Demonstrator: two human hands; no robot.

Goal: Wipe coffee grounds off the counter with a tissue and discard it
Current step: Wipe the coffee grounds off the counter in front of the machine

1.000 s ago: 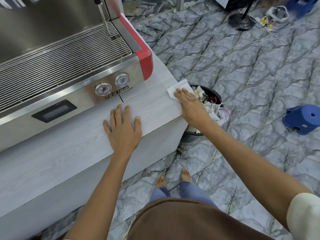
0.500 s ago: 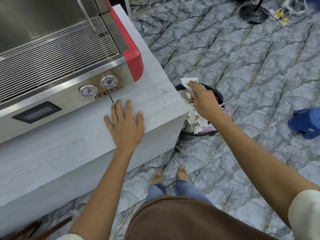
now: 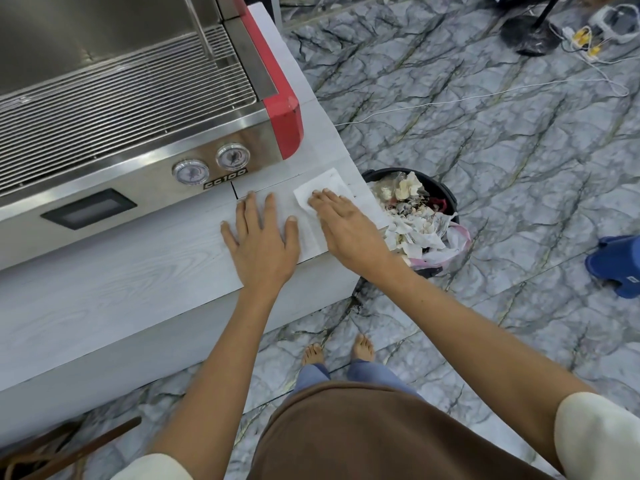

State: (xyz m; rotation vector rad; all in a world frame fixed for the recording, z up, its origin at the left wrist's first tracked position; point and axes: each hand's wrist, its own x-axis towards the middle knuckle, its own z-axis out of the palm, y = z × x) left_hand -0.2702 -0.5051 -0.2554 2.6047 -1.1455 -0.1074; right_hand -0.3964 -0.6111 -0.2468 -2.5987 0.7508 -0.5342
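Resting flat on the counter (image 3: 114,289), my left hand (image 3: 261,242) is lying with fingers straight and spread, holding nothing. Just beside it, my right hand (image 3: 346,230) is pressing straight fingers onto the tissue (image 3: 320,188) near the counter's right edge. Beyond that edge, the bin (image 3: 446,197) is standing on the floor.

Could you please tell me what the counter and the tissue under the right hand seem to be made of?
Counter: pale grey wood or wood-look laminate, matte, with visible grain lines. Tissue: thin white paper, soft and slightly creased.
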